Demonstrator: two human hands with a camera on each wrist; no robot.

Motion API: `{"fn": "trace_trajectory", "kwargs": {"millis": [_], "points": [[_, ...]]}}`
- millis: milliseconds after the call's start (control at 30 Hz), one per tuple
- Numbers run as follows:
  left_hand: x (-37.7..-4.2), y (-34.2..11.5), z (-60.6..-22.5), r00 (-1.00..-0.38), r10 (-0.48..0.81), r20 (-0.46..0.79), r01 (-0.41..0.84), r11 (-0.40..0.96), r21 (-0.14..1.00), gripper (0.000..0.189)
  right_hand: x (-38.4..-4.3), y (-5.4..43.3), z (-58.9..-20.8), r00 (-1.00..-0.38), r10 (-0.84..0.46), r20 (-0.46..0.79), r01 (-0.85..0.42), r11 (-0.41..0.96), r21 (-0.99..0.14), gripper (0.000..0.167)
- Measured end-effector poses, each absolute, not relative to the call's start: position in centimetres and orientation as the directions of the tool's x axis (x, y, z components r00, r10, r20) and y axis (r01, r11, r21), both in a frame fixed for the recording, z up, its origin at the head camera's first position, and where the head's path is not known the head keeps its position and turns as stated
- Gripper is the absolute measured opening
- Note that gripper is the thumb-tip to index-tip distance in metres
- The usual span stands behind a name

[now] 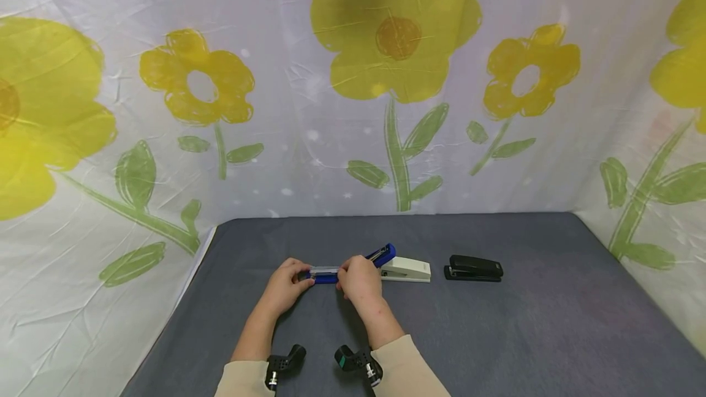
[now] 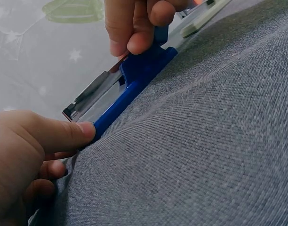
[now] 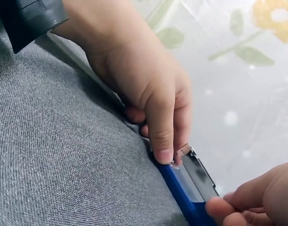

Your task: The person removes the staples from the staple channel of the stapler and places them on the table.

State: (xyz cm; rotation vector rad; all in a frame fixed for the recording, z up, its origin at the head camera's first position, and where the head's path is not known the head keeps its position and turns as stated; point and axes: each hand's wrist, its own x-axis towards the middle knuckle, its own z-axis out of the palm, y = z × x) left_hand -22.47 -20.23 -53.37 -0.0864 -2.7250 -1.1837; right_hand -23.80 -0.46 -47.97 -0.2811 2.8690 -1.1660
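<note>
A blue stapler [image 1: 324, 279] lies on the grey cloth with its top cover [image 1: 388, 252] swung up and back to the right, baring the metal magazine [image 2: 90, 92]. My left hand [image 1: 287, 285] pinches the front end of the blue base between thumb and fingers. At the rear of the magazine, by the hinge, the fingers and thumb of my right hand [image 1: 361, 280] pinch the stapler; what lies between the fingertips is hidden. Coppery metal [image 3: 184, 149] shows at the magazine's front end, close to the left fingers.
Just right of the blue stapler sits a white stapler [image 1: 409, 270], partly behind the right hand and the raised cover. Farther right is a black stapler [image 1: 473, 268]. A flower-printed curtain [image 1: 298, 158] hangs along the back and sides of the table [image 1: 524, 336].
</note>
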Motion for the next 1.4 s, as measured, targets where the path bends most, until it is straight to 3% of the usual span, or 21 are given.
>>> {"fn": "trace_trajectory", "kwargs": {"millis": [667, 967, 1400], "points": [[-22.3, -20.4, -53.2, -0.984, -0.004, 0.179, 0.128, 0.686, 0.717, 0.027, -24.2, -1.4, -48.9, -0.971, -0.096, 0.22, -0.232, 0.608, -0.759, 0.012], [-22.5, -20.4, -53.4, -0.982, -0.005, 0.191, 0.134, 0.691, 0.71, 0.027, -24.3, -1.8, -49.4, -0.973, -0.06, 0.223, -0.223, 0.496, -0.839, 0.013], [-22.6, -20.3, -53.5, -0.983, -0.009, 0.185, 0.13, 0.683, 0.719, 0.025, -24.4, -1.7, -49.2, -0.97, 0.005, 0.244, -0.217, 0.443, -0.87, 0.011]]}}
